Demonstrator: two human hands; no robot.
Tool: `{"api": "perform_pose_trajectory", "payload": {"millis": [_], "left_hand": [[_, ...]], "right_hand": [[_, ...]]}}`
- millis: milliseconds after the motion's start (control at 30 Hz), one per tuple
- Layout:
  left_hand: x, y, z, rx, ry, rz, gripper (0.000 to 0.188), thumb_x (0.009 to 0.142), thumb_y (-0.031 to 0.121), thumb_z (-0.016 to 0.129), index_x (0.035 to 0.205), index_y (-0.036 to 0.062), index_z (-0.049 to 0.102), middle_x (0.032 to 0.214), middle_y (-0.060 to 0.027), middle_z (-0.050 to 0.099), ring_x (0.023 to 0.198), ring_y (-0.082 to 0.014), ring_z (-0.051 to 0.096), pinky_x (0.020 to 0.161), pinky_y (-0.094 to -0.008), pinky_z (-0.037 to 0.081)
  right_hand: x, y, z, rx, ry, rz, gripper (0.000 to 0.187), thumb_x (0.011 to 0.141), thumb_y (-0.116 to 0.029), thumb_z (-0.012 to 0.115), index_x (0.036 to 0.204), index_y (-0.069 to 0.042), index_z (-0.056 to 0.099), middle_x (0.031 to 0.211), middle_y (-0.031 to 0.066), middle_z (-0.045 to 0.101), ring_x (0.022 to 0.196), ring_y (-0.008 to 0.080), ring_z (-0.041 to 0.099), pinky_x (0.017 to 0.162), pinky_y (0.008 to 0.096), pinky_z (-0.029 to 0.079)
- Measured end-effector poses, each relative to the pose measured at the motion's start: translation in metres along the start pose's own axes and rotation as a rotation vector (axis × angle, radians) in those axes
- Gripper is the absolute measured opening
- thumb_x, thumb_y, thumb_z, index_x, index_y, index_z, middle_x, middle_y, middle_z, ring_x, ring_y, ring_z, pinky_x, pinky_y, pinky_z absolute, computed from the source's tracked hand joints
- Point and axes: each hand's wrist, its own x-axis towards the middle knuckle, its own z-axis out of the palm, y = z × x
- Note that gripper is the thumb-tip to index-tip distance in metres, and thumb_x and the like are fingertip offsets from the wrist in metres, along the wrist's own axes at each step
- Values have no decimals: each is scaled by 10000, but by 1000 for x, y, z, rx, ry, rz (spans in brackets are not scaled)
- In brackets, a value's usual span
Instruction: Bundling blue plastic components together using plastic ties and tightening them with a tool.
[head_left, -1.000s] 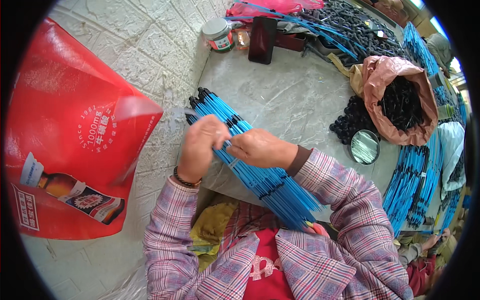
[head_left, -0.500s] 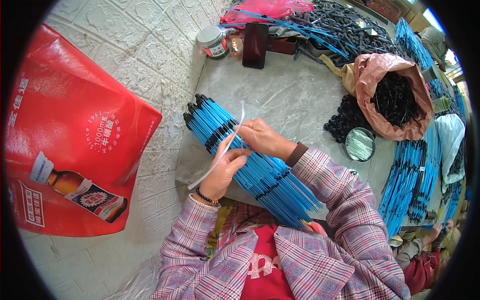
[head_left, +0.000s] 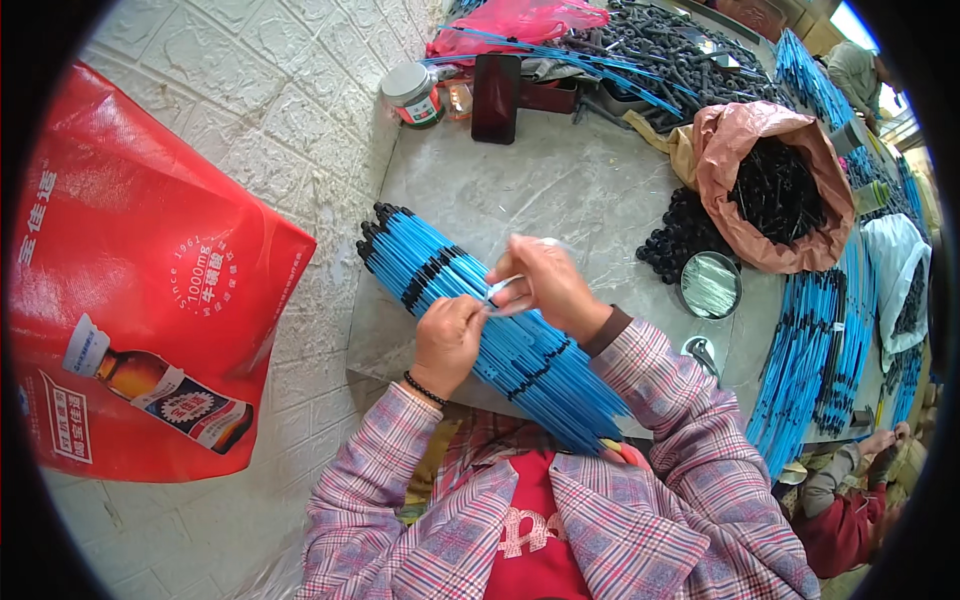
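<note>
A thick bundle of thin blue rods [head_left: 425,240] with black end pieces and black bands lies slantwise on the table before me, its near end at my lap. Over its middle, my left hand [head_left: 447,343] is closed, thumb and fingers pinching a thin white strip [head_left: 498,290]. My right hand [head_left: 550,288], just right of it, has its fingers curled on the same strip, part of which shows behind the knuckles. How far the strip goes around the rods is hidden by my hands. Something with yellow and red handles [head_left: 628,454] sits at the bundle's near end.
A wall and a large red bag [head_left: 170,290] border the left. Farther back stand a lidded jar [head_left: 412,95] and a dark upright box [head_left: 496,100]. To the right are a sack of black parts [head_left: 720,190], a round tin [head_left: 711,286] and more blue rods [head_left: 800,350]. Other people sit beyond.
The strip's long loose ends, earlier sticking out up and to the left, are drawn in between my hands. My right hand has turned and moved right and slightly down; my left has closed.
</note>
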Motion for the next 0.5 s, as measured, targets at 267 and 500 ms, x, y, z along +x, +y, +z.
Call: {"api": "perform_pose_trajectory", "payload": {"millis": [267,500], "left_hand": [[11,-24,-26,-901,-259,-599,77,856,79,681,860,12,644,834,-38,671,757,-82,599,698,-229,485],[18,-40,-32,-937,-435,-602,77,828,47,700,880,8,659,864,-36,678,783,-75,607,717,-226,497]], "right_hand": [[-60,-7,-37,-734,-128,-343,212,930,-225,504,858,-51,602,778,69,628,651,161,632,575,305,521],[-74,4,9,-1384,-598,-784,148,767,-92,600,911,-85,632,821,69,631,698,287,620,594,362,516]]}}
